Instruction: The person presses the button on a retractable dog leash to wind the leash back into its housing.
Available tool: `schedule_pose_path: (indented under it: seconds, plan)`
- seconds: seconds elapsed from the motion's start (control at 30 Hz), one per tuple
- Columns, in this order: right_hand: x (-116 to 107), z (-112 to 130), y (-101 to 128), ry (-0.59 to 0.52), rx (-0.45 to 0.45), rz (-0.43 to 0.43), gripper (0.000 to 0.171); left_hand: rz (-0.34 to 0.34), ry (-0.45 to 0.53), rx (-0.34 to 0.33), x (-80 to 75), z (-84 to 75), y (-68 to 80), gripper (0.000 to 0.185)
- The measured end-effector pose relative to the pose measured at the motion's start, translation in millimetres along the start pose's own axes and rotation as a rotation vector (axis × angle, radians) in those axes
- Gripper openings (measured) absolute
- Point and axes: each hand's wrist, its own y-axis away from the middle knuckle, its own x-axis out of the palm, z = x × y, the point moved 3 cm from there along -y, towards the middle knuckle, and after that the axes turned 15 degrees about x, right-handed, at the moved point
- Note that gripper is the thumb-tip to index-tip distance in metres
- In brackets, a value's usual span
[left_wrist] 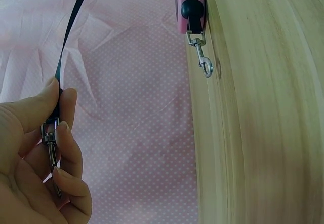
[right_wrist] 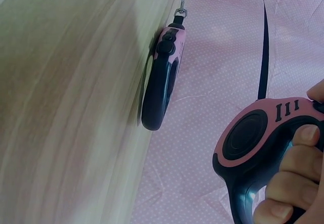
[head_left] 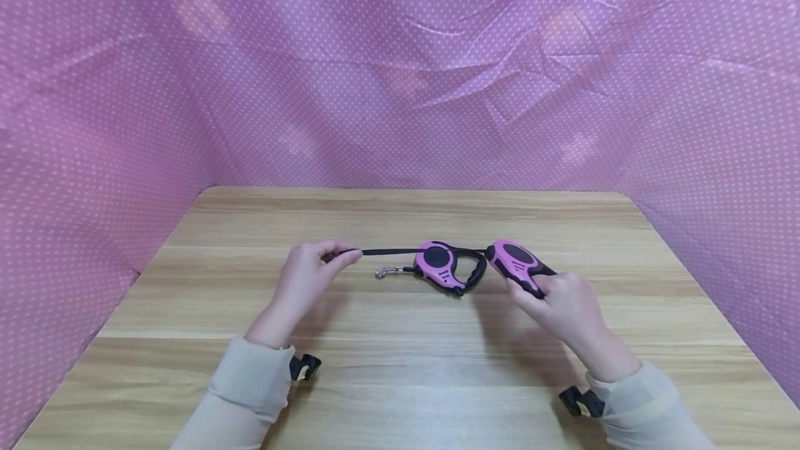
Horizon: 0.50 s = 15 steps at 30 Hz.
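Note:
My right hand [head_left: 545, 289] grips the black handle of a pink and black retractable leash [head_left: 514, 260], lifted a little off the wooden table [head_left: 400, 380]. Its black strap [head_left: 390, 251] runs out to the left, pulled taut, to my left hand [head_left: 337, 255], which pinches the metal clip [left_wrist: 50, 145] at the strap's end between thumb and fingers. A second, matching leash [head_left: 445, 266] lies on the table between my hands, under the strap, with its own clip [head_left: 387, 271] pointing left. The right wrist view shows my fingers [right_wrist: 296, 176] curled round the held leash [right_wrist: 253, 143].
Pink dotted cloth [head_left: 400, 89] walls off the table at the back and on both sides. A small black camera mount [head_left: 304, 367] sits at each wrist. Bare wood lies in front of and behind the leashes.

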Motion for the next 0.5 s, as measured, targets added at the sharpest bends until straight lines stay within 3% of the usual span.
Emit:
schedule_pose_path:
  seconds: [0.5]
  plan:
    - [3.7,2.3,-0.1,-0.041,-0.039,-0.03,0.044,-0.014,0.016,0.024,3.6,-2.8,-1.2,0.026]
